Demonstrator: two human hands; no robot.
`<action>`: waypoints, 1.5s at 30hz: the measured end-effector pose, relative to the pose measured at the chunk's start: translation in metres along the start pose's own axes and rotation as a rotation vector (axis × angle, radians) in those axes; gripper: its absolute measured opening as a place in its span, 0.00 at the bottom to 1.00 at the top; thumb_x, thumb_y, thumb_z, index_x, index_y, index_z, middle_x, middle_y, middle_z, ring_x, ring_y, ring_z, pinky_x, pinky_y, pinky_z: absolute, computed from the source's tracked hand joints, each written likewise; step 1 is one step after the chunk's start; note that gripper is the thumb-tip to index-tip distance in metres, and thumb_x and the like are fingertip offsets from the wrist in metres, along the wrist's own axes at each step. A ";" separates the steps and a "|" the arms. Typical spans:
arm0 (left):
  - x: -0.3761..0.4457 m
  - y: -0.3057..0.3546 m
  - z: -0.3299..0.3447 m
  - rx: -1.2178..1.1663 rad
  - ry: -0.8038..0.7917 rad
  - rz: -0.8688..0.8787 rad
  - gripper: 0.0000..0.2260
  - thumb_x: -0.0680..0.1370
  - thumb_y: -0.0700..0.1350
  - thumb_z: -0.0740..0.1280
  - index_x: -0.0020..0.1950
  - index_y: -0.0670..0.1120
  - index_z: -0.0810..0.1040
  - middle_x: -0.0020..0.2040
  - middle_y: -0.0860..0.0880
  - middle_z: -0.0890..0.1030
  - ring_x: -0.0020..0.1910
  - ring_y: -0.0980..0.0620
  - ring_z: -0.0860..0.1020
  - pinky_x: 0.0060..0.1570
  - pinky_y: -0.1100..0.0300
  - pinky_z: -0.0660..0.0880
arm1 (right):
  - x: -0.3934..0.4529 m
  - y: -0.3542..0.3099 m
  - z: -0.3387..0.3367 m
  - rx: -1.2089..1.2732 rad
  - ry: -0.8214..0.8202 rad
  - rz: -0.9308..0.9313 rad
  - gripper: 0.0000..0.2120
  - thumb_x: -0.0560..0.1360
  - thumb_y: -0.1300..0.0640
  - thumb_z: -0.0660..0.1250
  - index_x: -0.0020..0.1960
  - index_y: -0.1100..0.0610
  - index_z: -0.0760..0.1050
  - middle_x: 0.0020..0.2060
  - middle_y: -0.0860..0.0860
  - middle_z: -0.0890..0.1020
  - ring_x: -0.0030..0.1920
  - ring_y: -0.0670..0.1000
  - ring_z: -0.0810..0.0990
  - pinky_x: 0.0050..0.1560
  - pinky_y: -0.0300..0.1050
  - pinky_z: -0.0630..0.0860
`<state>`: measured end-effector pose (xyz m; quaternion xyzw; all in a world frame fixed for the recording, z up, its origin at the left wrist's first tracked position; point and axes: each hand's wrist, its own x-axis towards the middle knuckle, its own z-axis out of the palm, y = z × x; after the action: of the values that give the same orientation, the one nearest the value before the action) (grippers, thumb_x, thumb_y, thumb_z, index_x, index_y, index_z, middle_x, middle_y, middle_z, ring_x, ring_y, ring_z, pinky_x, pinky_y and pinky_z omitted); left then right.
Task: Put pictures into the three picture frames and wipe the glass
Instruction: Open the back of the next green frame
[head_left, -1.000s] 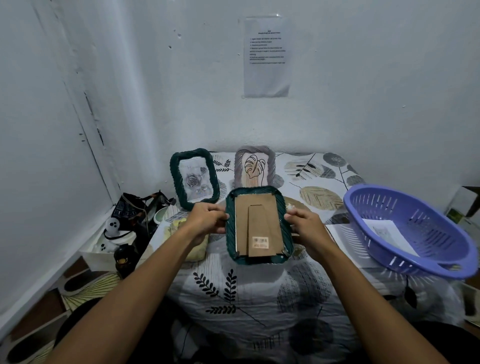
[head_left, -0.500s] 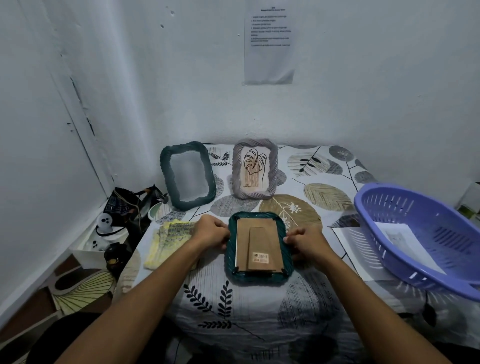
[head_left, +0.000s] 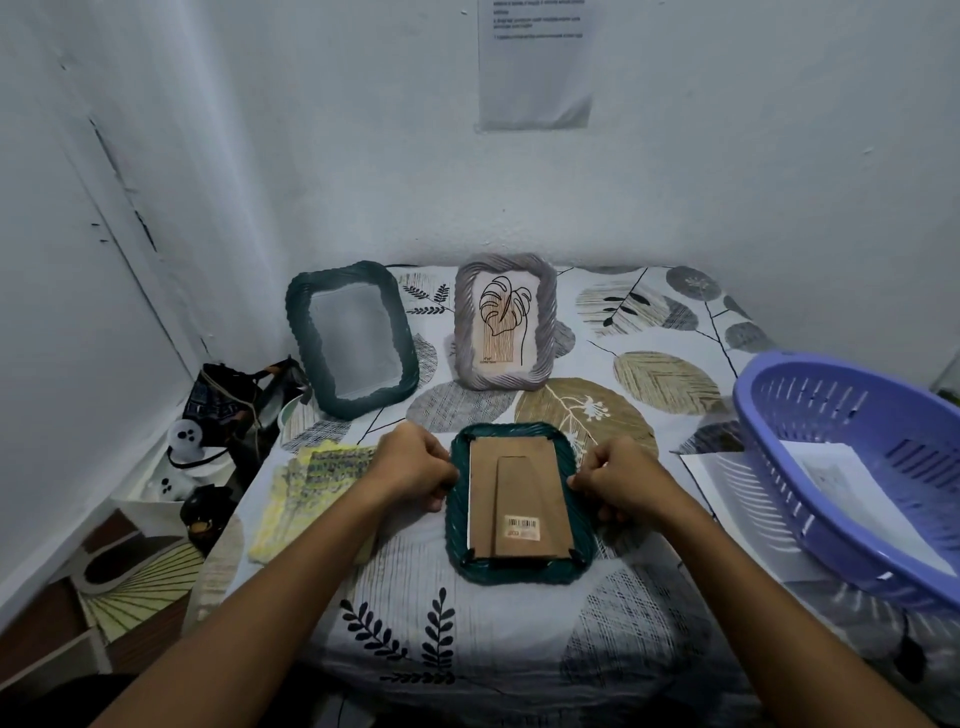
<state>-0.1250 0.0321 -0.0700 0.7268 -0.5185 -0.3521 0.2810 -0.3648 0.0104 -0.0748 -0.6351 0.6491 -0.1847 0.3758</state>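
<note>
A dark green frame (head_left: 519, 570) lies face down on the table, its brown cardboard back and folded stand facing up. My left hand (head_left: 413, 467) grips its left edge and my right hand (head_left: 621, 480) grips its right edge, fingers curled. Behind it a second green frame (head_left: 353, 338) stands at the back left, its glass glaring grey. A grey frame (head_left: 503, 322) holding a leaf drawing stands at the back centre. A yellow cloth (head_left: 306, 499) lies left of my left hand.
A purple plastic basket (head_left: 852, 467) with a printed sheet inside sits at the right, over a loose sheet of paper (head_left: 727, 483). Bags and small items crowd the floor at the left (head_left: 223, 415). White walls close in behind and left.
The green frame has come down from in front of me and now lies flat on the table, both hands still on its edges. The view tilted down.
</note>
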 end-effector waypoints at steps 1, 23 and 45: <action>0.003 0.000 0.000 0.008 0.006 0.011 0.03 0.72 0.35 0.73 0.39 0.38 0.81 0.33 0.38 0.83 0.27 0.45 0.80 0.32 0.51 0.81 | 0.003 0.000 0.000 -0.021 0.029 -0.028 0.08 0.74 0.57 0.71 0.39 0.59 0.76 0.31 0.55 0.82 0.28 0.51 0.80 0.29 0.47 0.78; 0.045 0.007 0.017 0.093 0.203 0.150 0.06 0.68 0.46 0.78 0.37 0.45 0.85 0.35 0.50 0.83 0.37 0.54 0.81 0.40 0.59 0.79 | 0.048 -0.014 0.023 -0.060 0.292 -0.097 0.03 0.73 0.51 0.72 0.43 0.50 0.82 0.39 0.47 0.83 0.43 0.50 0.81 0.47 0.51 0.79; 0.027 0.006 0.003 0.148 0.087 0.171 0.27 0.70 0.47 0.76 0.65 0.39 0.75 0.59 0.41 0.79 0.47 0.47 0.81 0.46 0.58 0.78 | 0.023 -0.013 0.015 0.036 0.256 -0.169 0.16 0.73 0.59 0.73 0.59 0.60 0.79 0.48 0.55 0.83 0.48 0.53 0.80 0.50 0.50 0.78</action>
<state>-0.1254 0.0049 -0.0731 0.7132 -0.5905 -0.2558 0.2779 -0.3430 -0.0101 -0.0807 -0.6521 0.6323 -0.3068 0.2845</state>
